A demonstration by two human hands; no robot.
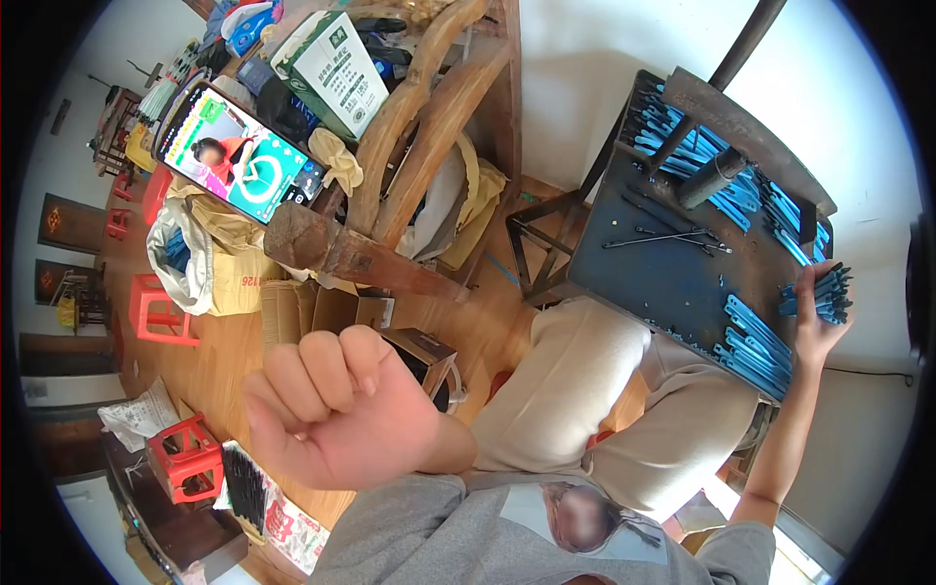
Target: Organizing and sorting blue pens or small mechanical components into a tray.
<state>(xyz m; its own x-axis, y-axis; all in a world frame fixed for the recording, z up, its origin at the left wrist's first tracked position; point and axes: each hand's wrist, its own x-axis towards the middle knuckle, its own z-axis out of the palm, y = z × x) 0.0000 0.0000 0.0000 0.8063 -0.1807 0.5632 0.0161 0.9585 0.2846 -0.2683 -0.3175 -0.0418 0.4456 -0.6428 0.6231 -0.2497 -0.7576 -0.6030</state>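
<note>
My left hand (341, 409) is raised in front of my body at the centre left, palm side showing and fingers curled into a fist. Nothing can be seen in it. At the far right my right hand (817, 331) grips an upright bundle of thin blue strips (829, 292), dark at their upper ends. This hand is over the right edge of a dark metal worktable (619, 249). A pile of similar blue strips (756, 341) lies on the near edge of the table, just left of my right hand. More blue strips (717, 195) lie along its far side.
A dark metal frame with a post (712, 177) rises from the table. Thin dark rods (673, 236) lie across its top. To the left, a phone (234, 156) with a lit screen stands by a wooden armrest (370, 258). Red stools (161, 307), sacks and cardboard boxes stand on the floor.
</note>
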